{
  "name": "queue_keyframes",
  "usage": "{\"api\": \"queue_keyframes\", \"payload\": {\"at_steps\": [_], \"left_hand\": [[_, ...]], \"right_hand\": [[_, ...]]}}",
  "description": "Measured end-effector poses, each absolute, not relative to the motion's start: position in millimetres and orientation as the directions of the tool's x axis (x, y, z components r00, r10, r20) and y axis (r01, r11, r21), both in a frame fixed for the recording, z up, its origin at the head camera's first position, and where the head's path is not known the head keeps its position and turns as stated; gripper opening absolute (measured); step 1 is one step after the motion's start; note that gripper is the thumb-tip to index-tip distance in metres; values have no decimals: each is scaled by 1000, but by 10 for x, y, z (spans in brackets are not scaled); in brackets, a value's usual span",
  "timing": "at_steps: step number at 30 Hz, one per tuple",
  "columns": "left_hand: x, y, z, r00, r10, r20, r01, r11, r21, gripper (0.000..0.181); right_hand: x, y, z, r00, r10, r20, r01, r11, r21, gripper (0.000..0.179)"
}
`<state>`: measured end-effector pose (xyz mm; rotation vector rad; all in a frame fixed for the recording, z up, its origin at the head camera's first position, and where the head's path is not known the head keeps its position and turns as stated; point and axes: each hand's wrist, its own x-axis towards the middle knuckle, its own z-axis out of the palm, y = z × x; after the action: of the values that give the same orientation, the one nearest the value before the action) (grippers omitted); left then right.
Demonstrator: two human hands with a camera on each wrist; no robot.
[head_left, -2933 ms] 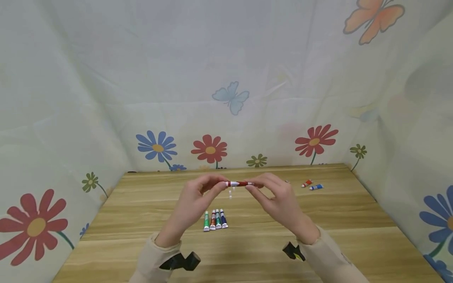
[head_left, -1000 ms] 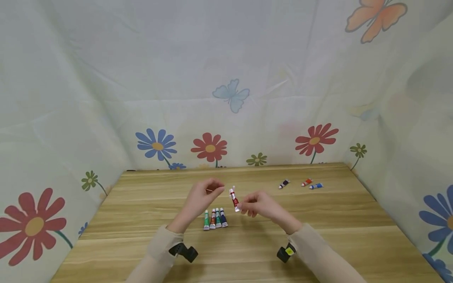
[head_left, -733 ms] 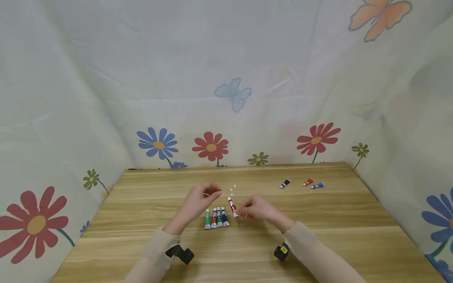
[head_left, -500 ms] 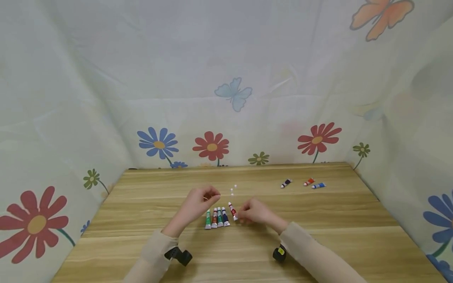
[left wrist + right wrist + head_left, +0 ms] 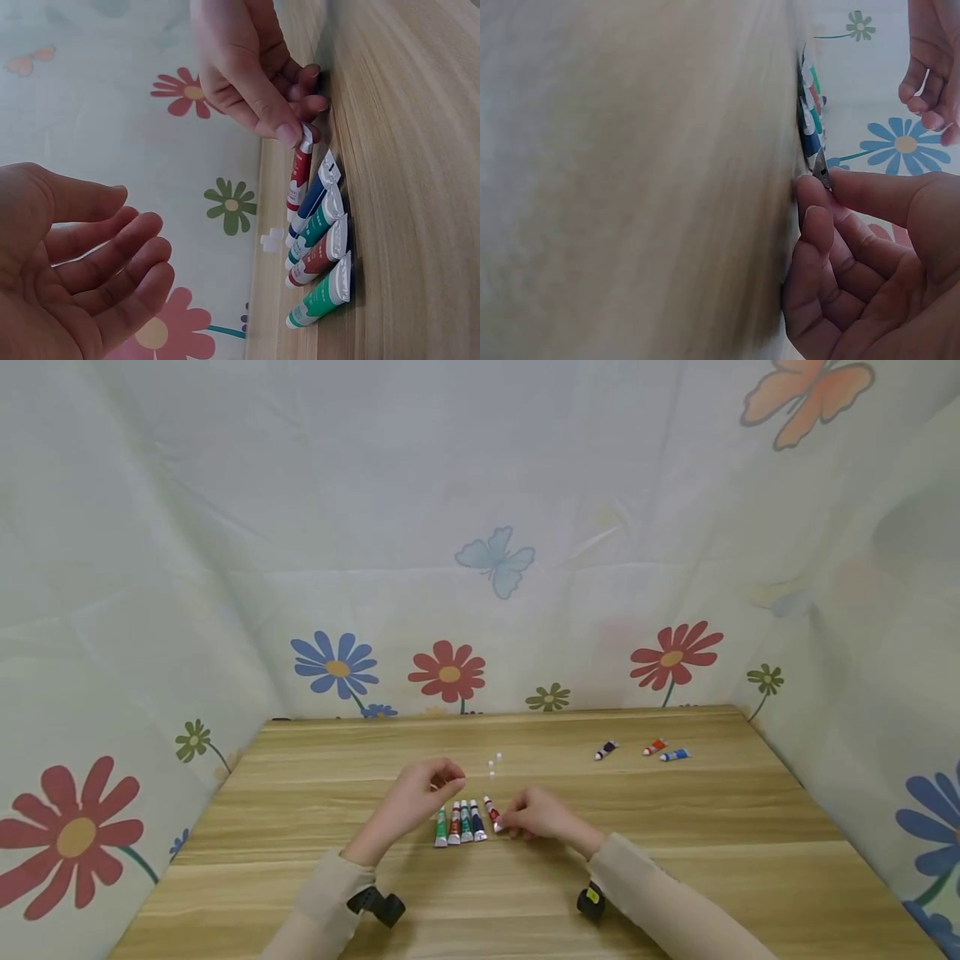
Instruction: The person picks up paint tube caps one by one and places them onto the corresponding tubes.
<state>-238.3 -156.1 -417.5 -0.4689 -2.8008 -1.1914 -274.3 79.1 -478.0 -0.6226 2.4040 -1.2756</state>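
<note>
Head view: Right hand (image 5: 543,813) has lowered its pinched red tube (image 5: 492,811), apparently extending the four-tube row (image 5: 466,823); left hand (image 5: 415,794) loosely curled.

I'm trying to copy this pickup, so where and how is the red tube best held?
Probably by pinching the flat tail of the red tube, coming from the right, as the right hand does. That end is thin and points toward the person, while the dark blue tube lies close on its left.

Slim gap btwn red tube (image 5: 492,812) & 4-tube row (image 5: 466,823), w/ white bits (image 5: 491,764) beyond
</note>
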Motion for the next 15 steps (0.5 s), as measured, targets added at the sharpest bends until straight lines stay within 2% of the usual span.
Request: {"api": "queue_keyframes", "payload": {"at_steps": [6, 15], "left_hand": [[-2388, -1560, -4189, -952, 250, 175, 299, 653, 695, 18], [-2350, -1552, -4182, -950, 261, 172, 306, 671, 675, 18]], "right_hand": [[-2756, 785, -4812, -837, -539, -98, -230, 508, -830, 23], [-2762, 782, -4809, -824, -554, -118, -239, 528, -815, 26]]}}
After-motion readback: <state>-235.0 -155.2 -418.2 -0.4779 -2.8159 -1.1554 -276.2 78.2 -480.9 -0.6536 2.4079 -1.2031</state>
